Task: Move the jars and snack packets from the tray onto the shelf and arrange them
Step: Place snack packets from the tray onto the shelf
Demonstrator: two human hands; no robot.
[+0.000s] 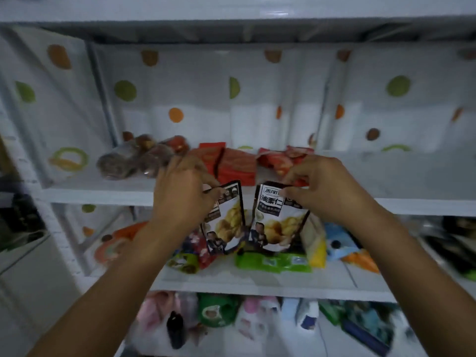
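Left hand (180,199) hiding packet (228,225) top, jars (134,161) blurred

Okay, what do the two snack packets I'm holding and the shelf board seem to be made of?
The left packet and right packet look like glossy printed plastic film: sheen, flexible creased edges. The shelf board seems white, smooth, painted or laminated; blur leaves the core unclear.

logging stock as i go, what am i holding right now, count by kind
snack pouches: 2, left pouch in left hand, right pouch in right hand
jars: 0 held, they lie on the shelf
total held: 2
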